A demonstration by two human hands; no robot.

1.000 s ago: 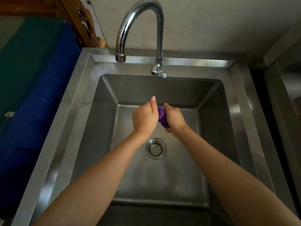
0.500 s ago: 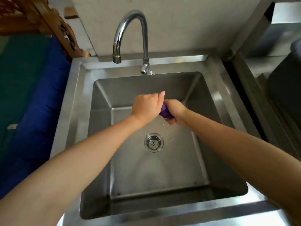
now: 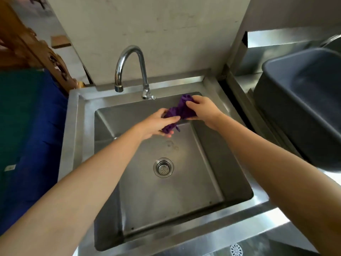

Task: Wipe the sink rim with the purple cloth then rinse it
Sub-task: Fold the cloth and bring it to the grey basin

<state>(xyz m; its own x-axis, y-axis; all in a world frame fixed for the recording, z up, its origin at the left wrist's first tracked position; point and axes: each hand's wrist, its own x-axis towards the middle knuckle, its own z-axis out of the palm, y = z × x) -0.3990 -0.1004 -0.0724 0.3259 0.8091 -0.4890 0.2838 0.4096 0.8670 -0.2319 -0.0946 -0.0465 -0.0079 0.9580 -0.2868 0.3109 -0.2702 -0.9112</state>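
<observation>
I see both hands clamped on the purple cloth (image 3: 178,112), stretched from left hand (image 3: 156,124) at centre up-right to right hand (image 3: 203,109), nearer the sink's (image 3: 238,206) back rim.

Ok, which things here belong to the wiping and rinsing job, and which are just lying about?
Job: purple cloth, held by left hand and right hand; sink rim; tap, no water seen running.

Lying about: grey tub on the right; blue and green fabric on the left.
</observation>
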